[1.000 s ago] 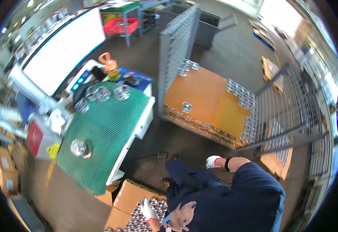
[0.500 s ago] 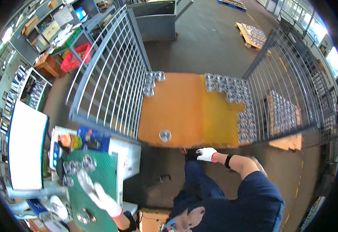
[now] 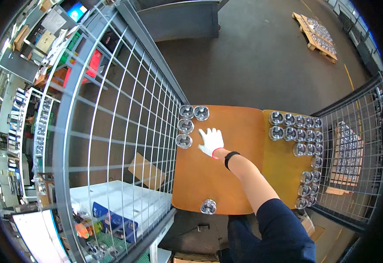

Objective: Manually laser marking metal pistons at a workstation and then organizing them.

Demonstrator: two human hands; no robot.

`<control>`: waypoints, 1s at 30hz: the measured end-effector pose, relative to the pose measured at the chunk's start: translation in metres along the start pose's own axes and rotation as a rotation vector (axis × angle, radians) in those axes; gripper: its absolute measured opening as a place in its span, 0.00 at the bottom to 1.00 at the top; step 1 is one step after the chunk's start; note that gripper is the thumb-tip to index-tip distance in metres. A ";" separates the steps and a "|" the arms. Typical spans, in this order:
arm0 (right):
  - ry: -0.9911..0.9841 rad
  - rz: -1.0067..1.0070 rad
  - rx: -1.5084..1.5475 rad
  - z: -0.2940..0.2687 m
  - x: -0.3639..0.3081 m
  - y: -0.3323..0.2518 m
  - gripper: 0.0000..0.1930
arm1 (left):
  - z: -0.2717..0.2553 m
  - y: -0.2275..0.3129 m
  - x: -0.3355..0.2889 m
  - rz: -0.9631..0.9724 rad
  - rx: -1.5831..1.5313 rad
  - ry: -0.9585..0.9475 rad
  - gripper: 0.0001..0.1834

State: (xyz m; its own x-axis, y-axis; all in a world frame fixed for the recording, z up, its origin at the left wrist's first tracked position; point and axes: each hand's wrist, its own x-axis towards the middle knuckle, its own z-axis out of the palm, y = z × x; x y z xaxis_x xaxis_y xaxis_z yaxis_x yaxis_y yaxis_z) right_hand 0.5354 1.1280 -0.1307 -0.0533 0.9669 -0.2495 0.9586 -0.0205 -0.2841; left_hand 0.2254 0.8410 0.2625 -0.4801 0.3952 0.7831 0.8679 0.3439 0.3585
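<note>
My right hand, in a white glove, reaches over the orange-brown board with its fingers spread and nothing in them. Just left of it, along the board's left edge, stand several silvery round metal parts that look like engine pistons; the nearest is one piston. Another piston stands alone at the board's near edge. Rows of similar pistons line the yellow right part of the board. My left hand is out of the picture.
Wire mesh panels, one on the left and one on the right, flank the orange-brown board. Beyond the left mesh is a white table with a blue box. A loaded wooden pallet lies on the floor at far right.
The view has shifted closer over the board. My right hand has moved from below its near edge to its far left. My left hand, earlier over the green mat, has gone out of view.
</note>
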 end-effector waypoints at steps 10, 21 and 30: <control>0.169 0.197 0.059 0.082 0.157 -0.027 0.26 | 0.087 -0.048 0.007 0.833 0.326 -0.283 0.38; 0.275 0.298 0.323 0.117 0.190 -0.009 0.11 | 0.192 -0.074 -0.065 0.630 -0.047 -0.648 0.34; 0.168 0.236 0.450 0.035 0.043 0.030 0.14 | 0.204 -0.047 -0.089 0.458 -0.252 -0.685 0.31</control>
State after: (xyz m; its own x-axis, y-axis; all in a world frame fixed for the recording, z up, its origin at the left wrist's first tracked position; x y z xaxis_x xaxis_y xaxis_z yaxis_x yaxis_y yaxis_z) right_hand 0.5517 1.1602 -0.1827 0.2304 0.9493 -0.2138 0.7223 -0.3141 -0.6161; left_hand 0.2013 0.9634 0.0725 0.0240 0.9036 0.4278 0.9582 -0.1428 0.2479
